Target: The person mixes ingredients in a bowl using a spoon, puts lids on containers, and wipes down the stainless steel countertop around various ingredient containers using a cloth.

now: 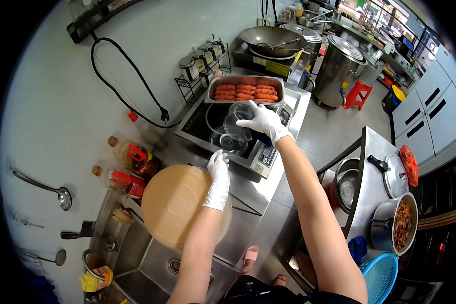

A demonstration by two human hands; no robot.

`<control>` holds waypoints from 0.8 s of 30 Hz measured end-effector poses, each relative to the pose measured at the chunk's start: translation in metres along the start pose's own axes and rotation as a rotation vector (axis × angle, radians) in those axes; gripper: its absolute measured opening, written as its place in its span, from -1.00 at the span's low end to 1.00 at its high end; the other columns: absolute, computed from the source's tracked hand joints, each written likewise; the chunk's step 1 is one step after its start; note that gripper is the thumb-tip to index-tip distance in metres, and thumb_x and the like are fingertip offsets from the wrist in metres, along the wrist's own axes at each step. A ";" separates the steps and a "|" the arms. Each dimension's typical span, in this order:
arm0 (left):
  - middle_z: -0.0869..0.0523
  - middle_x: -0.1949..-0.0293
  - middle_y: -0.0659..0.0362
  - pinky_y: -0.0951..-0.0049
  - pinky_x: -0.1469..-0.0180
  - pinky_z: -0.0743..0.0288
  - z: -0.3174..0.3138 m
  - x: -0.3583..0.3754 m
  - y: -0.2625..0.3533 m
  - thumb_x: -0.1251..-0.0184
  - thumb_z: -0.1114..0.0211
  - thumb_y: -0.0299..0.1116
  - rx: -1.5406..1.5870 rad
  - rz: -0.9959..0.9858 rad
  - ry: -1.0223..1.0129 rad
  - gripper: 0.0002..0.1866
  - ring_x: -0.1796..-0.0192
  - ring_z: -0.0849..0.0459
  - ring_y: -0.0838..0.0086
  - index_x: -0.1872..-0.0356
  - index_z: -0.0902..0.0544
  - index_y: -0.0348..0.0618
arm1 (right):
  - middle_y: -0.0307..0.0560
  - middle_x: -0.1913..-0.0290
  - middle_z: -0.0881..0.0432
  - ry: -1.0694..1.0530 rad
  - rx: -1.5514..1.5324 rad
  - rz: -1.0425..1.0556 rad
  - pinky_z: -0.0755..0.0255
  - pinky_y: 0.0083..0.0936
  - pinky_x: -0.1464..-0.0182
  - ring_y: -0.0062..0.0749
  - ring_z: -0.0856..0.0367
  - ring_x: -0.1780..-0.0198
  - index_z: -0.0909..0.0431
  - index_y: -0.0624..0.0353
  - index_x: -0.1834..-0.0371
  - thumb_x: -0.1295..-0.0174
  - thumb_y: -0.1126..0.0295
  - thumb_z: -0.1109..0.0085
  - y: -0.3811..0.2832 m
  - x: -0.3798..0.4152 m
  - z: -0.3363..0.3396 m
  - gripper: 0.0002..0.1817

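My right hand [262, 121], in a white glove, grips a clear plastic tub [236, 124] by its rim. The tub is tilted above the black induction cooktop [197, 123]. Below it, another clear round container [229, 143] rests on the cooktop. My left hand [218, 175], also gloved, hovers by the cooktop's near edge with loosely bent fingers and nothing visible in them. Beneath the left wrist is a large round tan lid [175, 202]. A steel tray [218, 81] of red sausage-shaped meat pieces [245, 92] stands at the cooktop's far end.
Spice jars [188, 67] fill a wire rack by the wall. A wok [273, 41] sits beyond the tray. Sauce bottles [137, 154] stand left of the tan lid, above the sink [159, 281]. On the right, a side table [372, 147] holds a pot [381, 234] of brown food.
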State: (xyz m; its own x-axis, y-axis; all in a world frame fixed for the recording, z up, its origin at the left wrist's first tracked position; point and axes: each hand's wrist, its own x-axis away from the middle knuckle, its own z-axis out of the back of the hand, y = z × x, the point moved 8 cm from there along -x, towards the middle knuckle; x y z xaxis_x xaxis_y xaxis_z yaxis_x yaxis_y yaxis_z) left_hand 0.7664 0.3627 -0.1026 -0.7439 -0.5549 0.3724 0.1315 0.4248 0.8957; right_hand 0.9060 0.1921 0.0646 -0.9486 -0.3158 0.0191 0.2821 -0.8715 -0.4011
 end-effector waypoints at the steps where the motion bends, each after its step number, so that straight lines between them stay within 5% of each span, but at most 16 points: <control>1: -0.71 0.30 0.28 0.69 0.47 -0.39 -0.003 -0.003 0.001 -0.41 -0.08 -0.33 -0.013 -0.002 -0.010 -0.82 0.47 -0.52 0.70 0.08 -0.61 -0.05 | 0.18 -0.29 -0.40 -0.091 0.037 -0.009 -0.41 -0.26 -0.21 -0.01 -0.49 -0.23 -0.16 -0.06 -0.46 0.10 -0.42 -0.20 -0.005 0.001 0.001 0.08; 4: -0.73 0.28 0.29 0.69 0.47 -0.36 -0.007 -0.016 -0.002 -0.39 -0.09 -0.32 -0.028 0.060 -0.051 -0.81 0.46 -0.52 0.70 0.10 -0.61 -0.06 | 0.15 -0.22 -0.46 -0.159 0.154 0.019 -0.43 -0.25 -0.18 -0.01 -0.52 -0.19 -0.27 -0.09 -0.41 0.09 -0.40 -0.22 -0.006 0.002 -0.008 0.01; 10: -0.67 0.42 0.26 0.66 0.48 -0.36 0.000 -0.020 0.006 -0.42 -0.04 -0.31 -0.078 -0.057 -0.018 -0.78 0.52 -0.46 0.67 0.17 -0.62 -0.16 | 0.09 0.01 -0.63 -0.129 -0.022 0.058 -0.48 -0.31 -0.07 -0.14 -0.62 -0.03 -0.65 0.08 0.04 0.06 -0.29 -0.28 -0.007 -0.003 0.000 -0.29; 12: -0.62 0.48 0.29 0.65 0.48 -0.36 0.002 -0.020 0.006 -0.44 -0.01 -0.31 -0.069 -0.094 -0.016 -0.76 0.53 -0.46 0.67 0.18 -0.62 -0.17 | 0.07 0.10 -0.66 -0.229 -0.018 0.001 -0.48 -0.29 -0.05 -0.13 -0.64 0.01 -0.61 0.15 0.05 0.06 -0.27 -0.29 -0.008 -0.009 -0.005 -0.27; 18: -0.56 0.55 0.32 0.63 0.52 -0.33 -0.002 -0.012 0.000 -0.51 -0.01 -0.07 -0.023 -0.042 -0.002 -0.62 0.57 -0.43 0.67 0.17 -0.61 -0.20 | 0.07 0.15 -0.68 -0.096 -0.099 0.097 -0.50 -0.28 0.01 -0.05 -0.66 0.06 -0.49 0.15 0.04 0.08 -0.19 -0.36 -0.025 -0.001 -0.021 -0.30; 24: -0.49 0.57 0.32 0.66 0.53 -0.22 0.003 -0.011 0.012 -0.47 -0.10 -0.19 0.026 -0.082 0.042 -0.71 0.58 -0.35 0.68 -0.01 -0.63 -0.12 | 0.04 0.18 -0.69 -0.115 -0.038 0.145 -0.52 -0.29 0.06 -0.07 -0.66 0.08 -0.49 0.12 0.06 0.03 -0.09 -0.36 -0.044 0.013 -0.019 -0.39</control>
State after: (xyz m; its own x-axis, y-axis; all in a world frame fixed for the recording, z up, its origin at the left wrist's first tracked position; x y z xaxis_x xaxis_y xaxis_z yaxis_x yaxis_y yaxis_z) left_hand 0.7738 0.3760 -0.0963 -0.7230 -0.6182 0.3084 0.0537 0.3947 0.9172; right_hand 0.8784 0.2338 0.0652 -0.8750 -0.4802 0.0622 0.4073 -0.7994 -0.4417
